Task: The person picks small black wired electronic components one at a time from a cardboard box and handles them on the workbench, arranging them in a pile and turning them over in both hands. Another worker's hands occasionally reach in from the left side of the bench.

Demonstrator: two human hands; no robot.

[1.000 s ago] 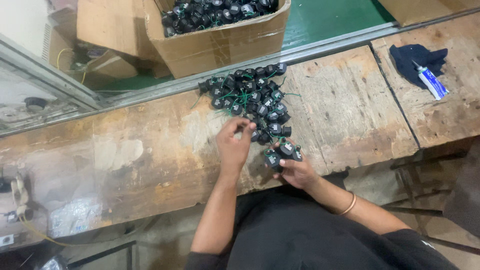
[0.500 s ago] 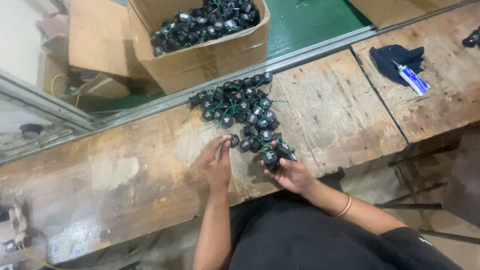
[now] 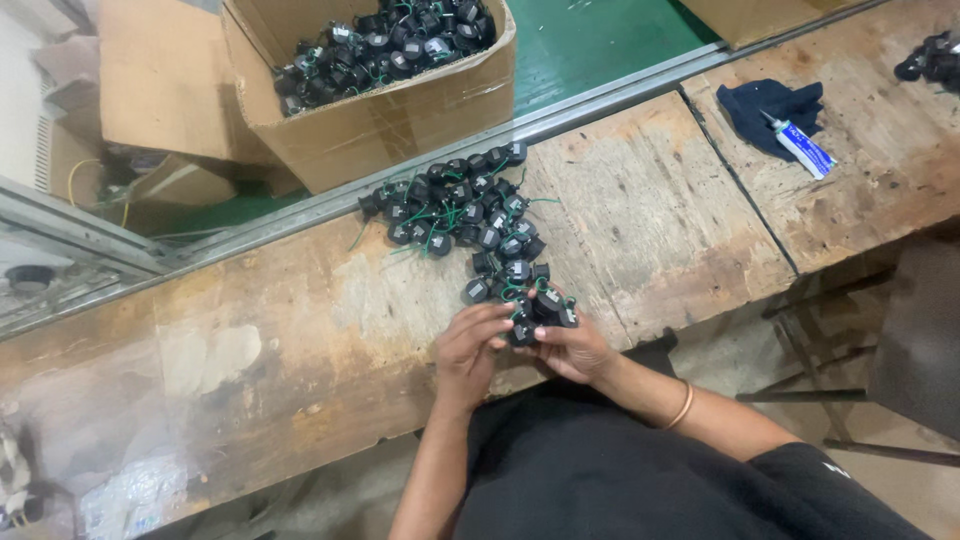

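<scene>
A heap of small black round parts with green wires [image 3: 460,205] lies on the worn wooden bench [image 3: 300,320], trailing down toward me. My left hand [image 3: 468,350] and my right hand [image 3: 575,348] meet at the bench's near edge. Both pinch one small black part [image 3: 522,333] between their fingertips. A couple more black parts [image 3: 553,305] rest against my right hand's fingers. A thin bangle sits on my right wrist.
An open cardboard box [image 3: 400,110] full of the same black parts stands beyond the bench on a green floor. A dark blue cloth [image 3: 775,105] with a white and blue tube [image 3: 800,145] lies at the right. More black parts [image 3: 930,58] sit at the far right.
My left hand has drawn back from the heap toward me and joined my right hand on one black part. The view has shifted slightly.
</scene>
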